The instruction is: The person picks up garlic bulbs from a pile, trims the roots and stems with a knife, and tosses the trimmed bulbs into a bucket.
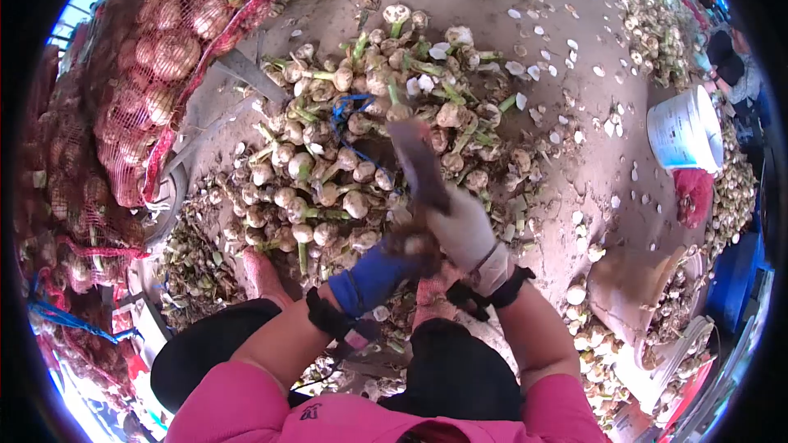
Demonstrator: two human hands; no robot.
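My right hand (466, 234), in a whitish glove, is wrapped round the lower end of a broad brown knife (419, 160). Motion blurs the blade, which points up and away over the heap. Just to its left, my left hand (373, 275) wears a blue glove and is closed on a garlic bulb (417, 244); the bulb is blurred and partly hidden. Ahead of both hands spreads a heap of garlic bulbs (328, 193), many with green stems. A blue strap (338, 119) lies on the heap.
Red mesh sacks (174, 57) full of bulbs stand at the left. A white bucket (675, 127) sits at the right, near another garlic pile (657, 29). Pale peelings dot the ground. A brown sack piece (628, 287) lies at lower right. Another person (726, 57) is at the far right.
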